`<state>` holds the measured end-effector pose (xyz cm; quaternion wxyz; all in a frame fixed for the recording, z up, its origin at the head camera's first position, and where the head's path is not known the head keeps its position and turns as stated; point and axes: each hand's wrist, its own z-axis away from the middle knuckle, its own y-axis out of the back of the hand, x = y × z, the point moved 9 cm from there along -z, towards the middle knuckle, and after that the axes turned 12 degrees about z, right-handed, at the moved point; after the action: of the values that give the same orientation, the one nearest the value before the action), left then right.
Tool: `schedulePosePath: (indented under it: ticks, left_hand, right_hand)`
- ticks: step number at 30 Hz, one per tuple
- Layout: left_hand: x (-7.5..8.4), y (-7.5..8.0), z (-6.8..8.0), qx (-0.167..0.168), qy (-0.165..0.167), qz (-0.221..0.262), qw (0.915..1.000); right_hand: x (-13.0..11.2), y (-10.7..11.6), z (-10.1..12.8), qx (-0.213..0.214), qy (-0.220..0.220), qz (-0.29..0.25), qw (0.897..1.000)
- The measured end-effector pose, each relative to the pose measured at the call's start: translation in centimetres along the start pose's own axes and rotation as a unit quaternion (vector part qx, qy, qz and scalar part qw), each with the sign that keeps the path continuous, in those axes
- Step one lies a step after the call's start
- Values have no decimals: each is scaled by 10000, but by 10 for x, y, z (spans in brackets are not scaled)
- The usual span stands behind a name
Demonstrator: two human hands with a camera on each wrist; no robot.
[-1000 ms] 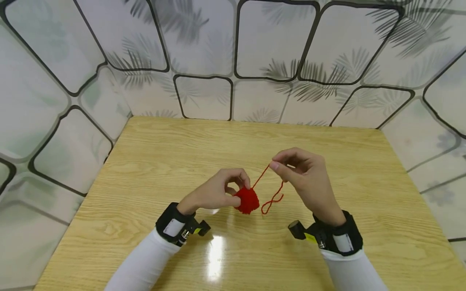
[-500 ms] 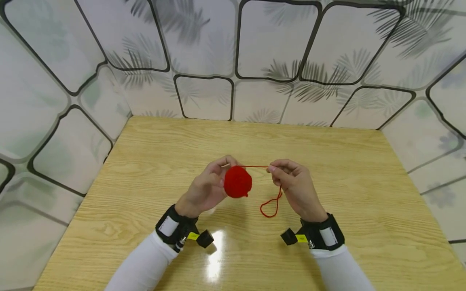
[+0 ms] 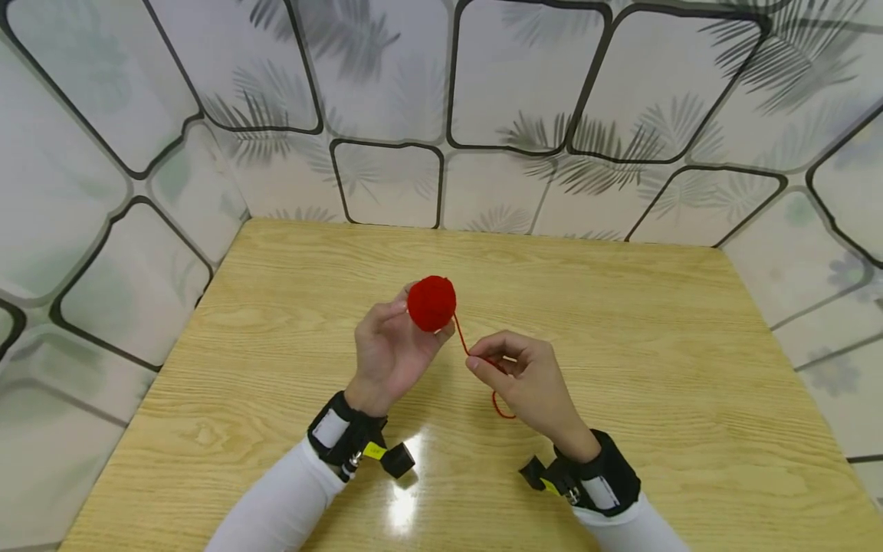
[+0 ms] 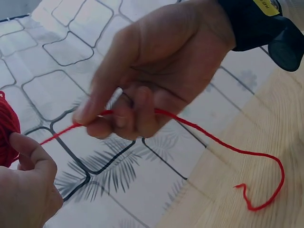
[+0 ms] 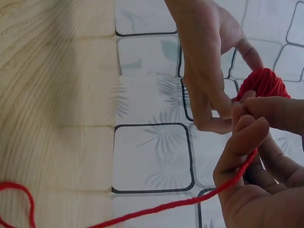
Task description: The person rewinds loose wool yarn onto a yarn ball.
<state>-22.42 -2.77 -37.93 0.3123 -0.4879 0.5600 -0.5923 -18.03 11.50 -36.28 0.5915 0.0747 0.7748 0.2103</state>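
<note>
A small ball of red yarn (image 3: 431, 303) is held up above the table by my left hand (image 3: 396, 353), its thumb and fingers round the ball's sides. From the ball's lower right a strand of red yarn (image 3: 461, 332) runs to my right hand (image 3: 527, 383), which pinches it between thumb and forefinger. In the left wrist view the strand passes across the right hand's fingers, and its loose tail (image 4: 228, 146) hangs in a curve with a frayed end. Only an edge of the yarn ball (image 4: 7, 128) shows there. The right wrist view shows both hands close together at the ball (image 5: 263, 84).
A light wooden table (image 3: 310, 284) lies under both hands. Patterned panels with dark outlines and leaf prints (image 3: 497, 184) stand along its back and sides. Each wrist wears a black strap with a small camera (image 3: 398, 460).
My left hand has lifted and turned the yarn ball, now farther from me and palm up. My right hand has come lower and to the left, still pinching the strand.
</note>
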Motion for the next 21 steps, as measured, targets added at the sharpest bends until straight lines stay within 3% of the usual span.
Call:
schedulePosePath:
  ticks: [7,11,13,15,17,19,21]
  left_hand:
    - [-2,-1,0,7,-93,-169,9998]
    - [5,-5,-1,-42,-566,-588,9967]
    - [11,-6,0,-22,-967,-1064,9896]
    - [18,-7,2,21,-1444,-1661,9755]
    - [25,-10,4,31,-1948,-2331,9527]
    - [32,-13,7,0,-2425,-2968,9236]
    - [36,-18,10,-86,-2820,-3674,8862]
  right_hand:
    - [-13,3,2,140,306,194,9992]
    - [-14,2,5,148,244,374,9989]
    - [-17,2,7,151,298,480,9983]
    - [-22,3,9,169,444,529,9975]
    - [-28,5,10,224,683,587,9957]
    - [-35,10,12,316,912,663,9931]
    - [-42,15,12,430,1120,737,9900]
